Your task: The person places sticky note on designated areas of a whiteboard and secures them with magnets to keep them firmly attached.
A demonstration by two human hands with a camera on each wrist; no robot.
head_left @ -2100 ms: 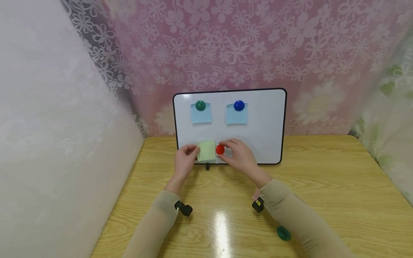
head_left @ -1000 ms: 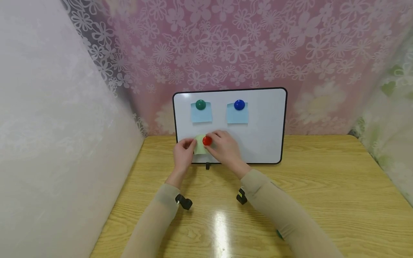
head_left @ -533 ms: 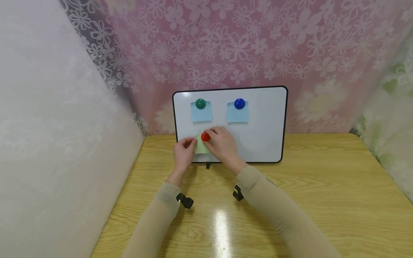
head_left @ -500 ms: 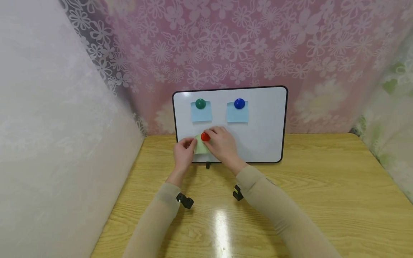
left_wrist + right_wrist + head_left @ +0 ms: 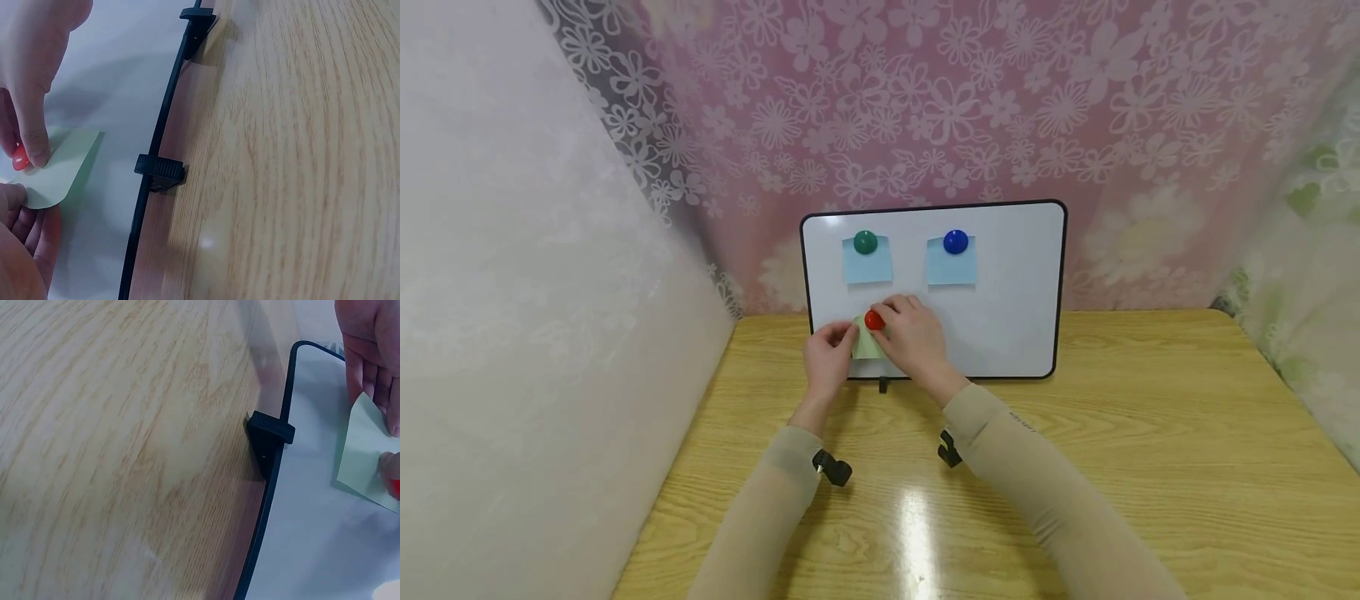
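Note:
A pale green sticky note [image 5: 867,345] lies against the lower left of a whiteboard [image 5: 1000,308]. My left hand [image 5: 826,358] pinches the note's left edge between thumb and fingers. Between the thumb and fingers of my right hand [image 5: 913,337] is a round red magnet [image 5: 873,320], held over the note's upper part. In the left wrist view the red magnet [image 5: 21,157] sits on the note [image 5: 62,165], whose one edge stands off the board. Above hang two light blue notes, one under a green magnet [image 5: 866,242], the other under a blue magnet [image 5: 956,242].
The black-framed board stands on a wooden table [image 5: 1150,433] with small black feet [image 5: 160,170] clipped to its lower edge. A pink flowered curtain [image 5: 955,100] hangs behind it. A white wall [image 5: 550,333] borders the table on the left.
My right hand has carried the red magnet left and up, from beside the green note onto its upper part. The note has risen slightly on the board, still pinched by my left hand.

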